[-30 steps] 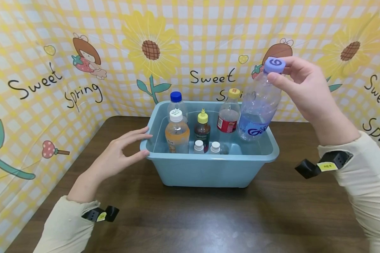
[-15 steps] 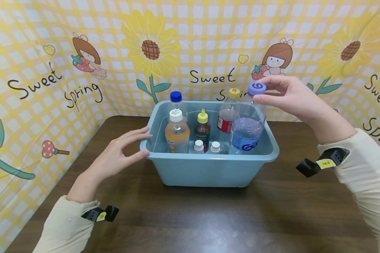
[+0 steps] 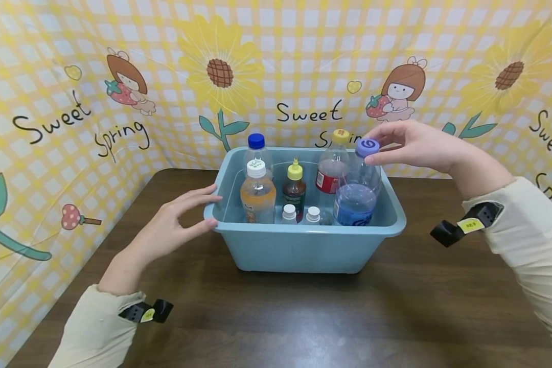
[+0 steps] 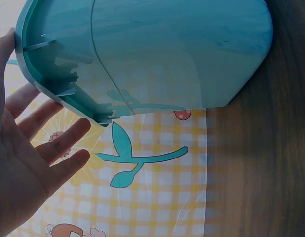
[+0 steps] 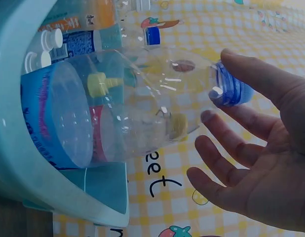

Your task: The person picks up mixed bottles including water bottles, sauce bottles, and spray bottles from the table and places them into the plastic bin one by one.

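Observation:
A blue plastic basin (image 3: 299, 250) stands on the table with several bottles upright in it. My left hand (image 3: 172, 222), fingers spread, touches the basin's left rim with its fingertips. At the basin's right end, my right hand (image 3: 418, 145) pinches the purple cap of a clear plastic bottle (image 3: 356, 197) between thumb and forefinger. The other fingers stand apart from that bottle, as the right wrist view shows. It stands inside the basin, its blue label partly behind the front rim and its base hidden. Close behind it is a yellow-capped bottle with a red label (image 3: 328, 174).
At the basin's left are an orange-drink bottle (image 3: 257, 199) with a white cap and a blue-capped bottle (image 3: 256, 141). A yellow-nozzled sauce bottle (image 3: 295, 189) and two small white-capped bottles (image 3: 313, 214) stand mid-basin. A checked cloth (image 3: 303, 61) hangs behind the brown table (image 3: 276, 317).
My right hand has lowered the purple-capped bottle down and to the left into the basin, and the bottle has gone from tilted to about upright. My left hand has stayed at the rim.

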### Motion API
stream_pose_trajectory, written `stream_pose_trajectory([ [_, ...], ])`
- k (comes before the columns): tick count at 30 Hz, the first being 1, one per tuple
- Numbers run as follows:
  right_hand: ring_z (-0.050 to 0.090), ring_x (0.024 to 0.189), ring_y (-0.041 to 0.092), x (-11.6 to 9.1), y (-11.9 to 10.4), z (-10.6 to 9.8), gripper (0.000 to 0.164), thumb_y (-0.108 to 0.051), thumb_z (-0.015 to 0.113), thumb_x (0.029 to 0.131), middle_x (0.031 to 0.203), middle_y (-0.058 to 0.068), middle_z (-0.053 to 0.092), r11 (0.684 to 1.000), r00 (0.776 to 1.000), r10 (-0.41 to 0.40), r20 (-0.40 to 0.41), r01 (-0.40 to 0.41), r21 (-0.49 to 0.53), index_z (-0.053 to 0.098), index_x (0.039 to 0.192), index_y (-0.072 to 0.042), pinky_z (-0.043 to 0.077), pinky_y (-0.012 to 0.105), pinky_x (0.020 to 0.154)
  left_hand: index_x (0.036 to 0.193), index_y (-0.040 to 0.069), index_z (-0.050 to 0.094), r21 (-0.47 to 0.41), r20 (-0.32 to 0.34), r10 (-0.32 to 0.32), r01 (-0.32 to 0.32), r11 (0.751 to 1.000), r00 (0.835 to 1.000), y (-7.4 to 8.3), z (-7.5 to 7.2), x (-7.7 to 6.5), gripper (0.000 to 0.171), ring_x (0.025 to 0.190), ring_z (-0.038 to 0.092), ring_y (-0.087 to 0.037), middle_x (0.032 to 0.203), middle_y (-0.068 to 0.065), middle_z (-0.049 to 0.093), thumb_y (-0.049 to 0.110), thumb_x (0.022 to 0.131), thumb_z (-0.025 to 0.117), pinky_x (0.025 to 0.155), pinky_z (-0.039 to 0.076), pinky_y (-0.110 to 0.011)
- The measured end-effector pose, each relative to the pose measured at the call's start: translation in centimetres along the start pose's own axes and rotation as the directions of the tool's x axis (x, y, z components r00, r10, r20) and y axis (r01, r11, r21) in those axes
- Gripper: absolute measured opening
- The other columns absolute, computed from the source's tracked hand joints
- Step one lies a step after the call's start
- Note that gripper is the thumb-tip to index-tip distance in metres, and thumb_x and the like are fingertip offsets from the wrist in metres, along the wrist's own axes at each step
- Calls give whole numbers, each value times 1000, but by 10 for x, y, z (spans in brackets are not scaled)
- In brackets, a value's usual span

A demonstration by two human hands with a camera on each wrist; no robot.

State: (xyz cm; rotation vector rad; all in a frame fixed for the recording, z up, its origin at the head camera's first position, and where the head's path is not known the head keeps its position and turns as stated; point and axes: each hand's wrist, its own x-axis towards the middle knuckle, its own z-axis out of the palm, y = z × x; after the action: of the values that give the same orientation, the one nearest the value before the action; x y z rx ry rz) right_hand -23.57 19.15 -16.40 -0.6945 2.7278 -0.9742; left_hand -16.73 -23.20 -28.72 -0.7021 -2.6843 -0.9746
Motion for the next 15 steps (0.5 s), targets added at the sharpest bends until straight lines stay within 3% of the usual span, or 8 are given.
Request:
stream_pose_trajectory([
  [10, 59, 103, 15, 8, 4, 1, 38, -24, 70, 84, 104, 3, 65, 998, 993, -19, 120, 27, -63, 59, 118, -11, 52, 27, 85, 127, 17, 57, -2, -8, 12, -12, 1000, 1000, -1, 1, 0, 42, 135, 38, -33, 147, -5, 42, 25, 87, 66, 102, 34, -59],
  [15, 57, 106, 17, 11, 9, 3, 40, -23, 70, 84, 109, 4, 62, 997, 981, -35, 192, 49, -67, 57, 119, -11, 51, 38, 92, 127, 17, 57, -3, -10, 12, -12, 1000, 1000, -1, 1, 0, 42, 135, 38, -33, 147, -5, 42, 25, 87, 66, 102, 34, -59],
])
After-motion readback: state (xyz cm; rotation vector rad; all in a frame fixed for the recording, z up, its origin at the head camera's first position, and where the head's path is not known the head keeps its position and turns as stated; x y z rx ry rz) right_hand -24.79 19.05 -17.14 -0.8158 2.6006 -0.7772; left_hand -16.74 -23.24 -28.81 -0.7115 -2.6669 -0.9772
